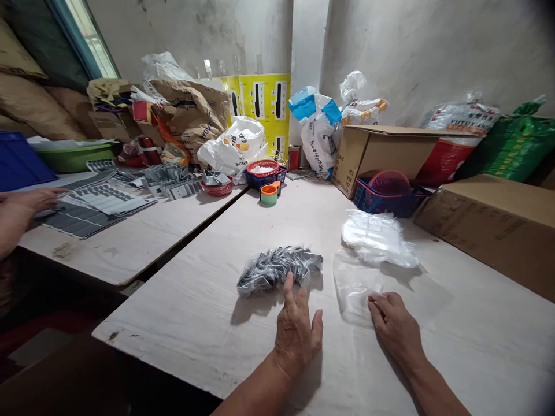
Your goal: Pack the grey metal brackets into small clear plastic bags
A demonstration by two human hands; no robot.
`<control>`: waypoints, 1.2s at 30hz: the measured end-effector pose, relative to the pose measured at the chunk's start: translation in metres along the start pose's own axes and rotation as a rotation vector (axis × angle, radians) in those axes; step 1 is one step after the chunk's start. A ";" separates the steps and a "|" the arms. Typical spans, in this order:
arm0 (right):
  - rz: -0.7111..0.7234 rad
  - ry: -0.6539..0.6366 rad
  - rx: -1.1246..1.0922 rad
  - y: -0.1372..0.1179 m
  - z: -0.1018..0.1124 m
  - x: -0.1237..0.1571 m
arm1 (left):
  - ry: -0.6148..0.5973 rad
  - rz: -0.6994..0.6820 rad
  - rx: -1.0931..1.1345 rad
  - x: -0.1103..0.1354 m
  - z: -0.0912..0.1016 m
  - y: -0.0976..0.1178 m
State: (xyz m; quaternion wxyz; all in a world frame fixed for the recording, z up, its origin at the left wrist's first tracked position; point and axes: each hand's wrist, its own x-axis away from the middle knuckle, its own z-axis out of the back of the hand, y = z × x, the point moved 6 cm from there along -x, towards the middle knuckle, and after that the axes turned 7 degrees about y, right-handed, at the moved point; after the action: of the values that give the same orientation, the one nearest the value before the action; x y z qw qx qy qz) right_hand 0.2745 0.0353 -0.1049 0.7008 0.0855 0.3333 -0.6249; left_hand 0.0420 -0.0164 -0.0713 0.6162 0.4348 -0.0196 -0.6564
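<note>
My left hand [298,326] is open, fingers apart, close to the near edge of a row of dark items in clear plastic wrapping [277,268]. Whether its fingertips touch that wrapping I cannot tell. My right hand [396,323] pinches the right edge of a clear plastic bag [353,286] lying flat on the table. Just behind this bag lies a stack of clear plastic bags [377,237].
A cardboard box [489,231] and a blue basket [385,199] line the right side. Tape rolls [269,195] and a red basket [262,167] stand farther back. Across a gap, another person's hand [34,199] rests by printed sheets [95,208] on the left table.
</note>
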 end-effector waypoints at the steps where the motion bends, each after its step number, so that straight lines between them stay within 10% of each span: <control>1: -0.003 -0.004 0.000 0.001 -0.001 0.000 | -0.003 -0.008 -0.027 0.000 0.000 0.000; 36: -0.015 -0.067 0.014 0.007 -0.006 0.002 | 0.123 -0.028 -0.369 0.004 0.014 -0.005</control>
State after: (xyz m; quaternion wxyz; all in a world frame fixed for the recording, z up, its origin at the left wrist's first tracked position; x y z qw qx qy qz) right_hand 0.2792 0.0382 -0.1129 0.7063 0.0668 0.3059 -0.6349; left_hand 0.0298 -0.0257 -0.0674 0.6765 0.3538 0.1447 -0.6295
